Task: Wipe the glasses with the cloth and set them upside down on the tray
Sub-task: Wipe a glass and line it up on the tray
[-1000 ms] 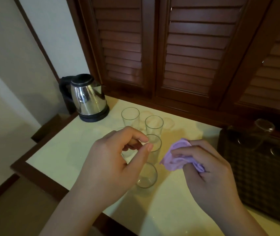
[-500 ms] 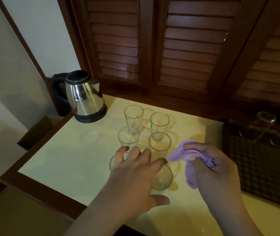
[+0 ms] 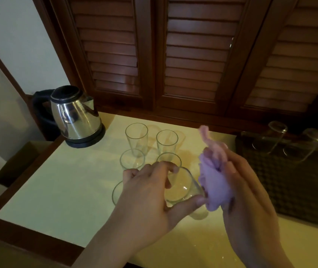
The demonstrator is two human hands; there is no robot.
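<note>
Left hand (image 3: 146, 198) grips the tilted glass (image 3: 181, 188), mouth turned to meet the cloth (image 3: 215, 182) bunched in the right hand (image 3: 251, 200), just beside the tray (image 3: 289, 190).

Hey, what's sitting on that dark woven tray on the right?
On the tray two glasses stand upside down near its back edge. The tray's near left corner is hidden behind the right hand and the purple cloth.
</note>
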